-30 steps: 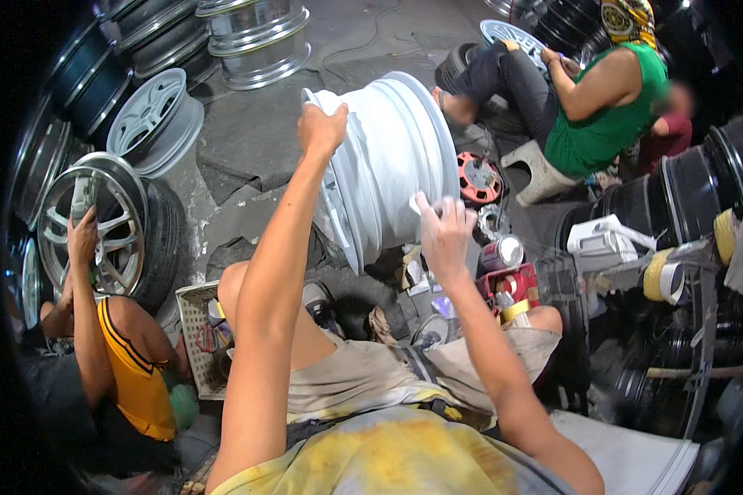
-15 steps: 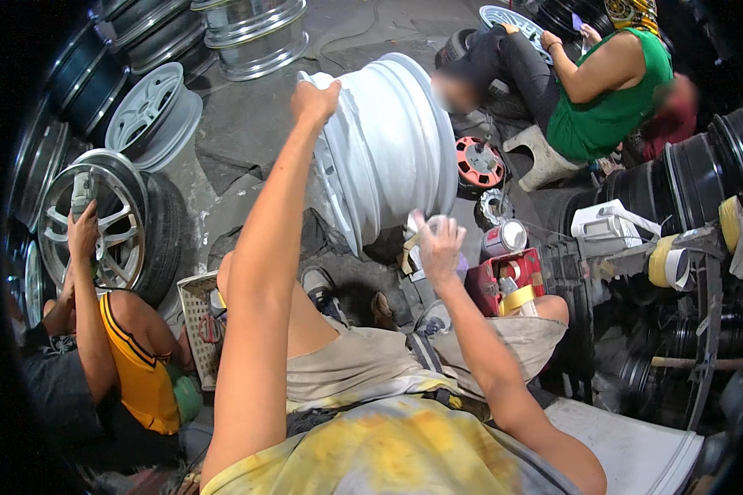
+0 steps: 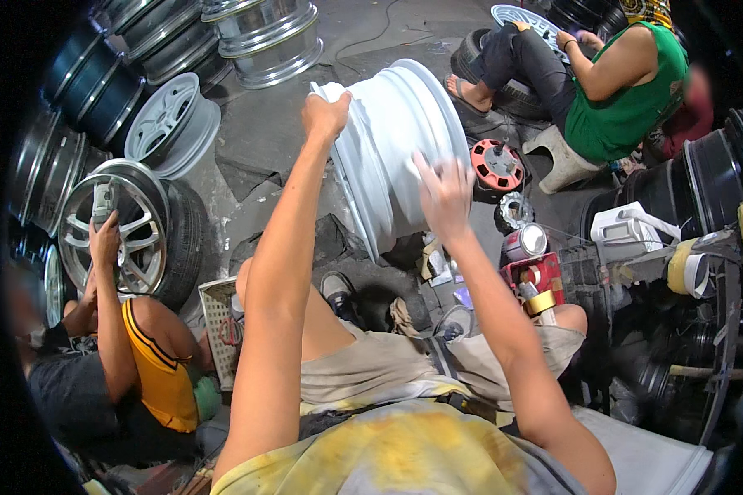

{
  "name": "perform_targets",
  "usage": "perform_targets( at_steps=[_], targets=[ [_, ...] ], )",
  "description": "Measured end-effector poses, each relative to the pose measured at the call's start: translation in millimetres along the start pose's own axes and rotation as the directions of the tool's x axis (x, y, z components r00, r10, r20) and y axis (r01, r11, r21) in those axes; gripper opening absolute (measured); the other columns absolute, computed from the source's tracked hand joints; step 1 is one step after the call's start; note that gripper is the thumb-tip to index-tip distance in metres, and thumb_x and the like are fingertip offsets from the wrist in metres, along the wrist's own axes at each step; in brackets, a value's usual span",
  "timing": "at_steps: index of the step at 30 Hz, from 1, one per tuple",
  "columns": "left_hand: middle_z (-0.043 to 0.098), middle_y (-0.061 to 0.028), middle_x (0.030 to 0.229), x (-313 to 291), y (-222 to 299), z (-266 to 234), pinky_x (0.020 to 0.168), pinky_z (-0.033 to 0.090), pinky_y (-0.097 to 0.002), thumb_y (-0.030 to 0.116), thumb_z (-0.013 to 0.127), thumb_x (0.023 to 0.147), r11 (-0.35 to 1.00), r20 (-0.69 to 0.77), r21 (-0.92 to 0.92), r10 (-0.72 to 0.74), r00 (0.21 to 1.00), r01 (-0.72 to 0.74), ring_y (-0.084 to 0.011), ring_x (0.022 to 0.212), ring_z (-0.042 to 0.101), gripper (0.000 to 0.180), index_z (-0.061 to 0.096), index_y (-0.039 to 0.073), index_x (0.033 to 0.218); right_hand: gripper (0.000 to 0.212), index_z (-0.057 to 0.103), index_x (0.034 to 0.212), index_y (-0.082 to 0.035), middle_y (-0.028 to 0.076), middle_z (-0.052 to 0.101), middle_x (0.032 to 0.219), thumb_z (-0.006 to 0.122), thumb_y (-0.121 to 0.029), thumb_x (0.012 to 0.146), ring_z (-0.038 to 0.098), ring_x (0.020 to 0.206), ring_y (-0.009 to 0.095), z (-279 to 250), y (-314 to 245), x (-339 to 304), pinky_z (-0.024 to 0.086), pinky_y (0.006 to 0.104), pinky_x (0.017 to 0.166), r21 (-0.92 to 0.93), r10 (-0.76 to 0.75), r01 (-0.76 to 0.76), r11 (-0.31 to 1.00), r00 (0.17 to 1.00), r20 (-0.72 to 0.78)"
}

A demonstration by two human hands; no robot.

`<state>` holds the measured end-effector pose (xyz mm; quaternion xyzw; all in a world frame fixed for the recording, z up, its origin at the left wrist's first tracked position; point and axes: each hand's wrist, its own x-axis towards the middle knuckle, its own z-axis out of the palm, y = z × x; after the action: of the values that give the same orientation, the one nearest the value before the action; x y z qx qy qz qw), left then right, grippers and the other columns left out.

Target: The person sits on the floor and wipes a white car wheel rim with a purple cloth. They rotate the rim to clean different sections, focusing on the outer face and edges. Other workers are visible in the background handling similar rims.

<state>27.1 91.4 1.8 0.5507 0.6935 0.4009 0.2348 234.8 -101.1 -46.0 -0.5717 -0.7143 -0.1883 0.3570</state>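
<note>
A pale grey-white wheel rim (image 3: 392, 136) stands on its edge in front of me, its barrel turned toward my right. My left hand (image 3: 326, 114) grips the upper left edge of the rim, fingers closed over the lip. Close to the lower right of the barrel is my right hand (image 3: 446, 196), smeared by motion. Something whitish shows at its fingertips, too blurred to name, and I cannot tell whether the hand touches the barrel.
An orange-red cable reel (image 3: 496, 165), a paint can (image 3: 526, 242) and a red crate (image 3: 553, 272) are to the right. A plastic basket (image 3: 220, 326) stands by my left knee. At left a person holds a power tool (image 3: 105, 202) at another wheel (image 3: 82, 239); a person in green (image 3: 627, 91) sits far right.
My right hand has moved up from below the rim to beside its barrel. My left hand keeps its hold on the edge. The whole view has shifted slightly.
</note>
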Motion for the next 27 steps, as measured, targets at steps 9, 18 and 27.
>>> perform_targets(
  at_steps=[9,18,27],
  targets=[
    [0.071,-0.0310,0.111,-7,-9,9,0.093,0.053,-0.0453,0.045,0.080,0.079,0.998,-0.073,-0.032,0.046,0.996,-0.049,-0.0404,0.107,0.070,0.067,0.067,-0.013,0.109,0.029,0.072,0.117,-0.013,0.009,0.056,0.094,0.064,-0.017,0.090,0.056,0.094,0.028,-3,-43,3,0.036,0.0438,0.080,0.119,0.073,-0.079,0.990,0.996,0.054],
    [0.071,-0.0314,0.109,-34,-15,4,0.095,0.052,-0.0466,0.039,0.073,0.088,0.995,-0.083,-0.085,0.037,0.996,-0.044,-0.0429,0.108,0.069,0.056,0.067,-0.012,0.110,0.019,0.070,0.110,-0.007,0.015,0.061,0.099,0.058,-0.011,0.096,0.060,0.095,0.034,-4,-65,28,0.038,0.0474,0.082,0.295,0.137,-0.184,0.938,0.975,0.172],
    [0.071,-0.0307,0.111,-40,-9,-2,0.095,0.052,-0.0466,0.035,0.072,0.090,0.995,-0.092,-0.080,0.051,0.994,-0.058,-0.0422,0.110,0.069,0.052,0.066,-0.011,0.114,0.022,0.069,0.112,-0.001,0.019,0.061,0.098,0.058,-0.012,0.095,0.060,0.094,0.038,-27,-42,21,0.043,0.0484,0.083,0.468,0.140,-0.339,0.816,0.902,0.408]
  ],
)
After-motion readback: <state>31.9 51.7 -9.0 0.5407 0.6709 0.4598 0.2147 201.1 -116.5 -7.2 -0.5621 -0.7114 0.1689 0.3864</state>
